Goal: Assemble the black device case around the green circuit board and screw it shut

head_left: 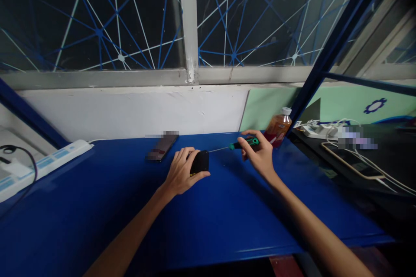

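My left hand [182, 171] is wrapped around a small black box-shaped object [200, 162] above the blue table [208, 216]. A bit of yellow shows at the object's lower edge; its exact kind is unclear. In my right hand [259, 153] is a screwdriver [248, 143] with a green and black handle, held between the fingers. Its thin metal shaft points left, and the tip meets or nearly meets the upper right edge of the black object. The far side of that object is covered by my left fingers.
A phone [163, 145] lies behind my left hand. A bottle of reddish-brown drink [278, 127] stands at the back right. On the left is a white power strip [48, 164]; at right, another phone [352, 161] lies among white cables on a black surface.
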Demonstrator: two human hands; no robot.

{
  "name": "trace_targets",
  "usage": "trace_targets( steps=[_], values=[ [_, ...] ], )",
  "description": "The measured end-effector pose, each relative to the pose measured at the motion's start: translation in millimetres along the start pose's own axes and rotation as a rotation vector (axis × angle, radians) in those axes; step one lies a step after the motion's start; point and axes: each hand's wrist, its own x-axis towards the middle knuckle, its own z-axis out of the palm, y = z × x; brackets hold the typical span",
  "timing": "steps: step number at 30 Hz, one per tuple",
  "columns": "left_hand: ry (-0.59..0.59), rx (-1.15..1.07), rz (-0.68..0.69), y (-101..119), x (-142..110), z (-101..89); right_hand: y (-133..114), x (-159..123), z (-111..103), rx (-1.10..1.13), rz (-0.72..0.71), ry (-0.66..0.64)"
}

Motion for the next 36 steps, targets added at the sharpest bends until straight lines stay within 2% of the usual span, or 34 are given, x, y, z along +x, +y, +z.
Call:
trace_targets(
  steps=[6, 14, 20, 26, 29, 33, 36],
  values=[
    [0.001, -0.008, -0.002, -1.1, -0.6, 0.1, 2.6, 2.7, -1.0, 0.126, -0.047, -0.081],
    [-0.011, -0.009, 0.003, -1.0, -0.2, -0.8, 0.3, -0.8, 1.1, -0.075, -0.053, 0.021],
    [-0.002, -0.018, 0.014, -1.2, -0.5, -0.6, 0.6, -0.3, 0.4, 0.113, -0.096, -0.065],
    [-0.016, -0.016, 0.018, -0.2, -1.0, 1.2, 0.9, -1.6, 2.5, -0.028, -0.032, 0.046],
    [-0.014, -0.012, 0.014, -0.4, -0.6, 1.4, 2.7, -0.4, 1.7, -0.018, -0.010, 0.011],
    [-0.008, -0.009, 0.013, -1.7, -0.6, 2.3, 2.3, 1.6, 1.8, 0.154, -0.028, -0.075],
    [-0.009, -0.006, 0.018, -2.0, -0.7, 2.8, -0.1, 0.3, 3.2, 0.137, -0.017, -0.058]
  ],
)
